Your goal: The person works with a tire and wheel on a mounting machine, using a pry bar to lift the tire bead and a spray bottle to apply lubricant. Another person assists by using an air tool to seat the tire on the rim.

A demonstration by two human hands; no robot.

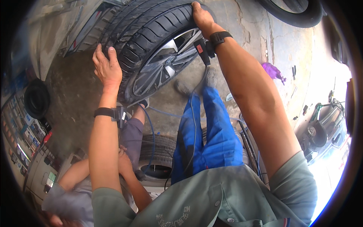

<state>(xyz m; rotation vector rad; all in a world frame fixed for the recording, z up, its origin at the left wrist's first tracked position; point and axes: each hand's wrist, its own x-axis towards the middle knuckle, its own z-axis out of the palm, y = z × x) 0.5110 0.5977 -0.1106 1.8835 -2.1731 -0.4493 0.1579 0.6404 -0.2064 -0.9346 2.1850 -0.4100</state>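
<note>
1. Tyre (134, 41), mounted on a multi-spoke alloy wheel (170, 59): tilted, in front of the person, between both grips.
2. Left grip (107, 70): released, fingers extended and thumb apart, beside the tread; contact cannot be told.
3. Right grip (204, 19): laid against the tyre's far right edge; whether it is clenched cannot be told.
4. Black wrist strap (104, 112): worn on the left wrist; a second strap (220, 37) encircles the right.
5. Co-worker (70, 200): at lower left, near a treaded tyre (160, 144) beside the person's blue trousers (223, 130).
</note>
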